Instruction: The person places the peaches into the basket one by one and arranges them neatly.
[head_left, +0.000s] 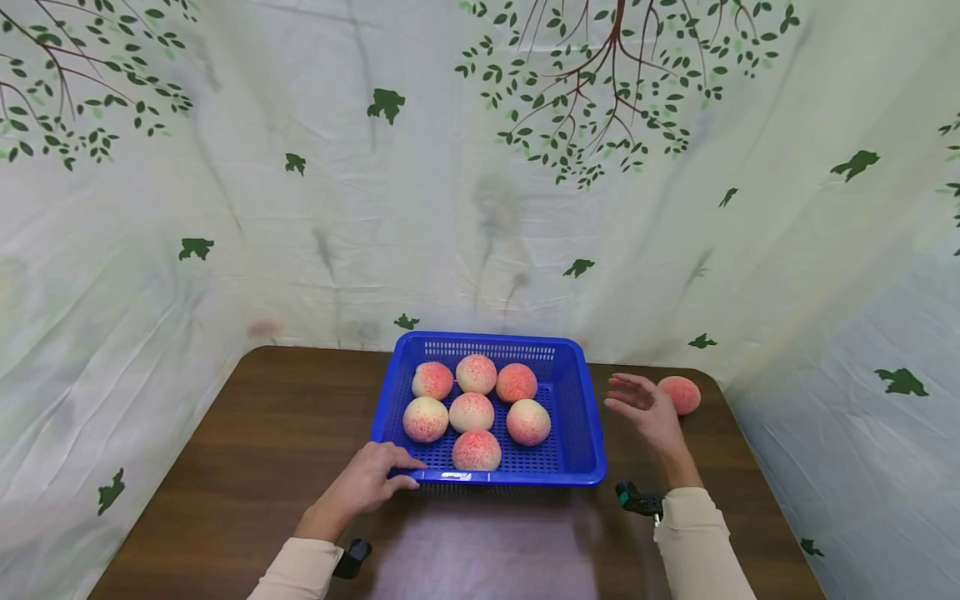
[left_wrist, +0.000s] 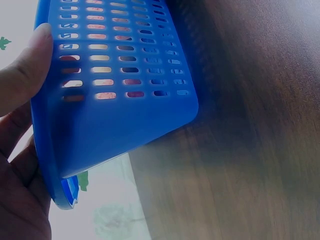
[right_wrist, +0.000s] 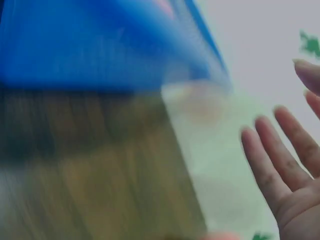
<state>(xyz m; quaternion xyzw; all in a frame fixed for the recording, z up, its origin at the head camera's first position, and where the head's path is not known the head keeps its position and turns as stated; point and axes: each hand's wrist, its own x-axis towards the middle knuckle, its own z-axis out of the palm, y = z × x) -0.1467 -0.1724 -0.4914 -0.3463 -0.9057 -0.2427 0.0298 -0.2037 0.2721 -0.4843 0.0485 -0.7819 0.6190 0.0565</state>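
A blue plastic basket (head_left: 592, 450) with slotted sides stands on the table and holds several peaches (head_left: 472, 412), cream-coloured with red blush. My left hand (head_left: 366, 481) grips its near left rim; the left wrist view shows the thumb (left_wrist: 30, 70) on the outer side and the fingers around the other side of the rim. To the right of the basket, my right hand (head_left: 652, 417) is raised with its fingers extended and nothing in its grasp. Just beyond that hand, one more peach (head_left: 681, 394) lies on the table, partly hidden by it.
The brown wooden table (head_left: 247, 467) has rounded far corners. Behind it and at both sides hangs a pale cloth (head_left: 450, 208) printed with leaves and branches. A black wrist camera (head_left: 639, 498) sits at the right cuff. The right wrist view is blurred.
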